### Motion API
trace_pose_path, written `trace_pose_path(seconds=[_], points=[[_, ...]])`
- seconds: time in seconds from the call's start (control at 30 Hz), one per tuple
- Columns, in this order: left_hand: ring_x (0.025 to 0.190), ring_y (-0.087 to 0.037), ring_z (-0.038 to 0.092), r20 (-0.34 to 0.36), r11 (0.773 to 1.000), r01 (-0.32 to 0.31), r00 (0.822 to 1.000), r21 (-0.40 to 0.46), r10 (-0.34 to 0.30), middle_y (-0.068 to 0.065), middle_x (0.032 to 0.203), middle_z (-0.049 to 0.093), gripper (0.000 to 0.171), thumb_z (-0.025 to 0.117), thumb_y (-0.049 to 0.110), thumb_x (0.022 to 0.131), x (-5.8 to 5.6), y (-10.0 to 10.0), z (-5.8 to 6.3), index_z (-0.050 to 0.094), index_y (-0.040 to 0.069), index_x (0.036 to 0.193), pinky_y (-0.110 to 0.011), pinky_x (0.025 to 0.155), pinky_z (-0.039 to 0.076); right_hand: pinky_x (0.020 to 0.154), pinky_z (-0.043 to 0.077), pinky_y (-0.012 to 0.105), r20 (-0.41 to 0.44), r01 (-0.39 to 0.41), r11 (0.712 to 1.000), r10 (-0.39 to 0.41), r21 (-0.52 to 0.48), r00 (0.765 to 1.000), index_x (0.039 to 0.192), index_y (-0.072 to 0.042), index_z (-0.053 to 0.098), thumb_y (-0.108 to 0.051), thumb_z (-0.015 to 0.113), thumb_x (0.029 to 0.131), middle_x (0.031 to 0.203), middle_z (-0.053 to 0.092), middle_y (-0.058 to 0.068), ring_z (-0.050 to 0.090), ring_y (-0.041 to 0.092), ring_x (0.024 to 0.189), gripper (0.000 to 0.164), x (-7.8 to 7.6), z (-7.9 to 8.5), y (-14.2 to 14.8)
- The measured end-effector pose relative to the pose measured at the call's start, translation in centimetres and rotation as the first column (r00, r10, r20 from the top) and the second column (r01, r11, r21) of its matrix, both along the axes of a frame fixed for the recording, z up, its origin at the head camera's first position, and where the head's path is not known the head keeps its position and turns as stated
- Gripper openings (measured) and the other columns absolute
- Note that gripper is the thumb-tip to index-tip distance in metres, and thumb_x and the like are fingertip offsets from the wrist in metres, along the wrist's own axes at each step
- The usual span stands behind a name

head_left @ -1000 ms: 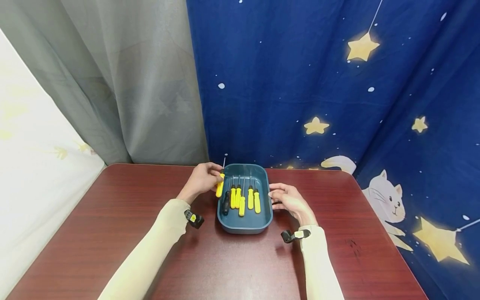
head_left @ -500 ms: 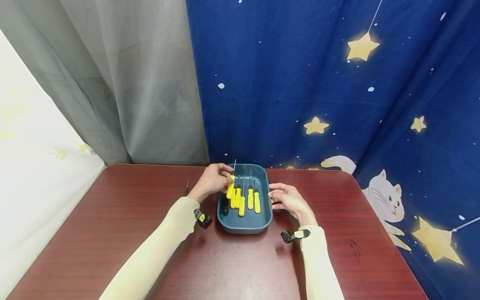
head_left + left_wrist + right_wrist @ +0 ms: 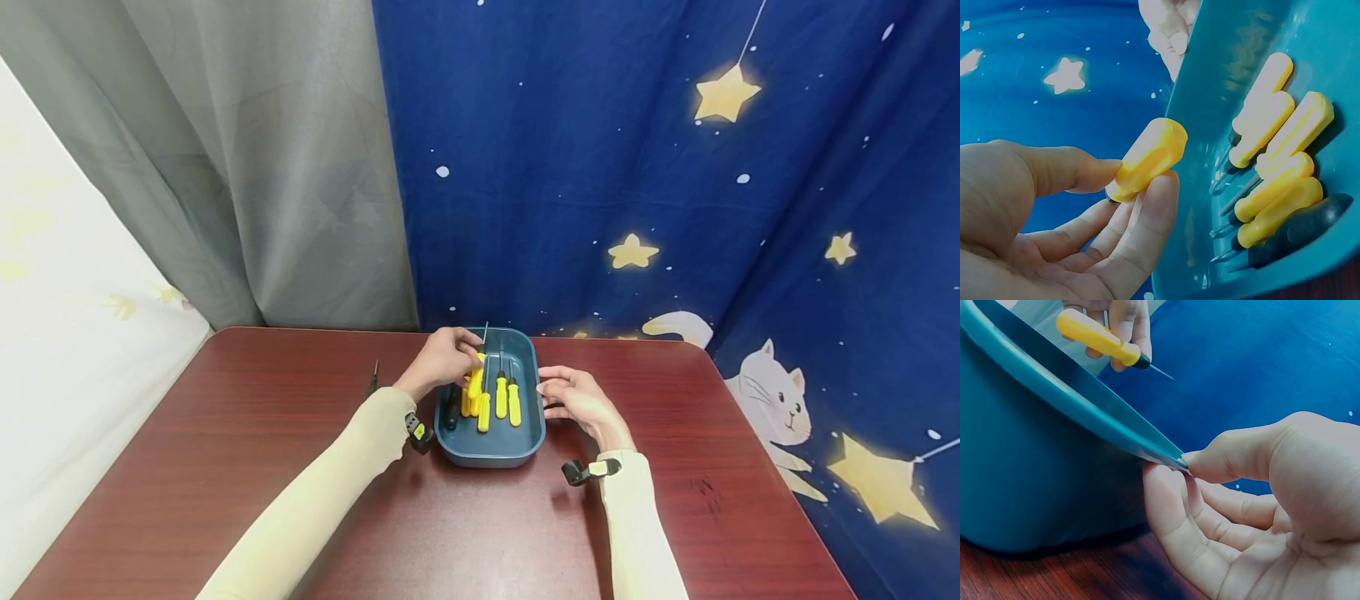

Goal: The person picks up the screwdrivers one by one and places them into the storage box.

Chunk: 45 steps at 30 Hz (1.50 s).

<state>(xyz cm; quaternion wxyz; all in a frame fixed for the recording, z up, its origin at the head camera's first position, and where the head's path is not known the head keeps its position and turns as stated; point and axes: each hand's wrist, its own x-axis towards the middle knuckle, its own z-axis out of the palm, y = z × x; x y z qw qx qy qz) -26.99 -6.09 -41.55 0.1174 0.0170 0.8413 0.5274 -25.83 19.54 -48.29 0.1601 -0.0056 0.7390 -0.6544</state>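
Observation:
My left hand [image 3: 442, 360] pinches a yellow-handled screwdriver [image 3: 1149, 156] between thumb and fingers, above the left half of a blue-green bin [image 3: 491, 461]. Its thin shank points toward the curtain, as the right wrist view shows. Inside the bin lie several yellow-handled screwdrivers [image 3: 483, 413] and, along the left wall, one black-handled screwdriver [image 3: 1300, 229]. On the bin's right side, my right hand [image 3: 581, 402] pinches the rim [image 3: 1147, 450] between thumb and fingers.
The bin stands near the back of a reddish-brown table [image 3: 495, 533]. Left of it lies a dark, thin pointed thing [image 3: 373, 377], partly hidden by my left sleeve. A grey curtain [image 3: 315, 167] and a blue star-patterned curtain [image 3: 525, 167] hang behind the table.
My left hand has carried the yellow-handled screwdriver rightward, from the bin's left edge to over its inside. The dark pointed thing on the table has come into sight. My right hand has stayed put.

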Motion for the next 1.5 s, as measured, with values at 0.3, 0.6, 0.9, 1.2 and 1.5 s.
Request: trace_pose_path(seconds=[0.3,0.6,0.9,1.2,1.5], points=[[0.093,-0.032,0.071,0.039,1.0,0.02,0.999,-0.025,-0.019,-0.015,0.105,0.067,0.035,0.074,0.002,0.088,-0.1,1.2,-0.2,0.064,0.003,0.122,-0.038,0.07,0.065,0.073,0.063,0.035,-0.007,-0.006,1.0,0.006,0.002,1.0,0.137,0.001,0.057,-0.005,0.062,0.095,0.101,0.071,0.017,0.07,0.021,0.082,0.043,0.1,0.0,0.0],[0.081,-0.021,0.07,0.036,0.996,0.066,0.997,-0.053,-0.064,-0.014,0.1,0.069,0.033,0.072,0.001,0.089,-0.6,2.4,-0.5,0.065,0.0,0.121,-0.032,0.062,0.063,0.072,0.063,0.034,-0.001,-0.006,1.0,0.006,0.003,1.0,0.137,0.001,0.057,-0.005,0.062,0.095,0.099,0.072,0.015,0.07,0.02,0.082,0.042,0.1,0.1,0.0],[0.073,-0.023,0.072,0.105,0.99,0.109,0.989,-0.093,-0.099,-0.016,0.098,0.07,0.035,0.072,0.004,0.091,-0.9,3.7,-0.6,0.063,0.0,0.125,-0.033,0.065,0.063,0.072,0.063,0.034,0.002,-0.007,1.0,0.007,-0.002,1.0,0.136,0.002,0.057,-0.005,0.062,0.095,0.097,0.072,0.014,0.07,0.021,0.082,0.043,0.1,0.1,0.0],[0.069,-0.024,0.072,0.122,0.982,0.124,0.987,-0.139,-0.108,-0.015,0.091,0.069,0.032,0.073,0.004,0.091,-1.0,5.0,-1.2,0.062,-0.002,0.12,-0.036,0.069,0.064,0.072,0.064,0.034,0.0,-0.007,1.0,0.007,0.004,1.0,0.137,0.002,0.057,-0.004,0.061,0.096,0.101,0.072,0.018,0.069,0.021,0.081,0.042,0.0,0.0,0.1],[0.059,-0.021,0.068,0.169,0.974,0.129,0.981,-0.184,-0.098,-0.006,0.07,0.056,0.021,0.076,0.003,0.088,-1.6,6.1,-1.7,0.059,0.005,0.076,-0.04,0.073,0.064,0.072,0.064,0.034,-0.007,-0.006,1.0,0.006,0.016,1.0,0.137,0.002,0.057,-0.004,0.061,0.096,0.101,0.07,0.02,0.068,0.019,0.078,0.042,0.0,-0.1,0.0]])
